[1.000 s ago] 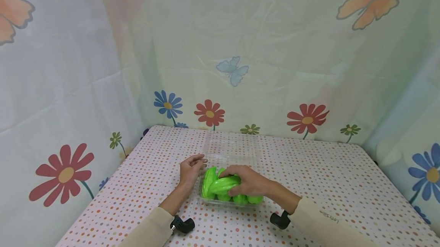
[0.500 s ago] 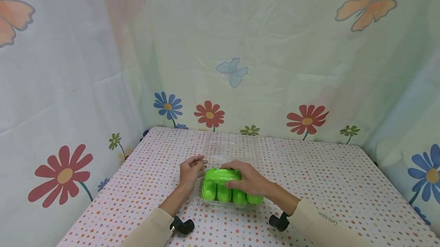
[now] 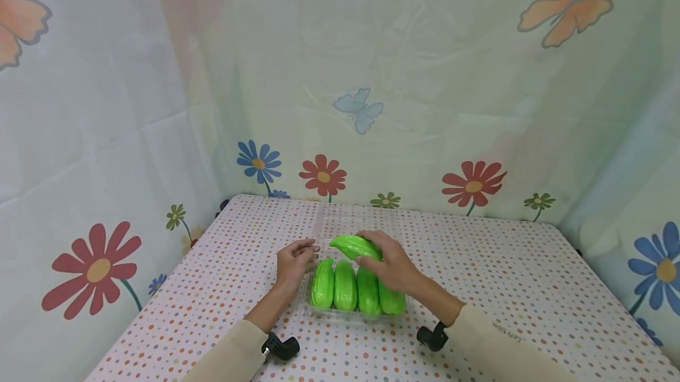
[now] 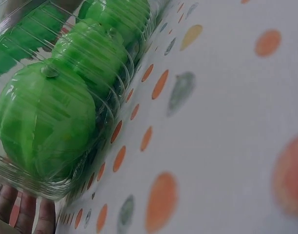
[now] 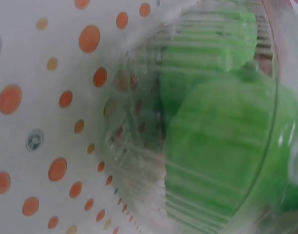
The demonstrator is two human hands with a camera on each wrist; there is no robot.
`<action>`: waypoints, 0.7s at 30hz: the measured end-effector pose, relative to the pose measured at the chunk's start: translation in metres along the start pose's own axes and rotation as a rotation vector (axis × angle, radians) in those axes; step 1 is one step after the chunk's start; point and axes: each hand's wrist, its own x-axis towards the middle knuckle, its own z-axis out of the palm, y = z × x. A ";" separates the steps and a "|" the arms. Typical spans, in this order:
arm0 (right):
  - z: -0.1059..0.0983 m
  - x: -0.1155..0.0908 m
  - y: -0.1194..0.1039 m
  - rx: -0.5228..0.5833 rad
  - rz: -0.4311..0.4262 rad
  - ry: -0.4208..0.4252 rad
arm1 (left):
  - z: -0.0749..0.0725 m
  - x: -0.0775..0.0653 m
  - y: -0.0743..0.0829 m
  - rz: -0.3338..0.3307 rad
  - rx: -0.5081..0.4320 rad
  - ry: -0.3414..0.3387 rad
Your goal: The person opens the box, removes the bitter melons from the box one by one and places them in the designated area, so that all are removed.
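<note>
The right hand (image 3: 390, 259) is pinching a long, shiny green vegetable (image 3: 353, 247) over a clear plastic box (image 3: 345, 314) holding four more (image 3: 346, 289). The loose-fingered left hand (image 3: 294, 261) is resting by the box's left edge; dotted white counter (image 3: 510, 281) is spreading around.

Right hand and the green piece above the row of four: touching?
Touching. The head view shows it: the right hand grips the green piece, fingers over its far side, thumb along its near side.

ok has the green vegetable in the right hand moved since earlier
Yes: in the head view, the green vegetable in the right hand has moved up the picture, toward the open clear lid.
</note>
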 end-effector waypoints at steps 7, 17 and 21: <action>-0.008 0.004 0.009 -0.016 0.104 0.118 | 0.001 0.001 -0.002 -0.008 -0.004 0.010; -0.023 0.012 0.030 -0.037 0.214 0.185 | 0.001 0.003 -0.004 -0.006 0.015 0.014; -0.026 0.016 0.039 -0.041 0.250 0.206 | 0.000 0.003 -0.004 0.000 0.021 0.012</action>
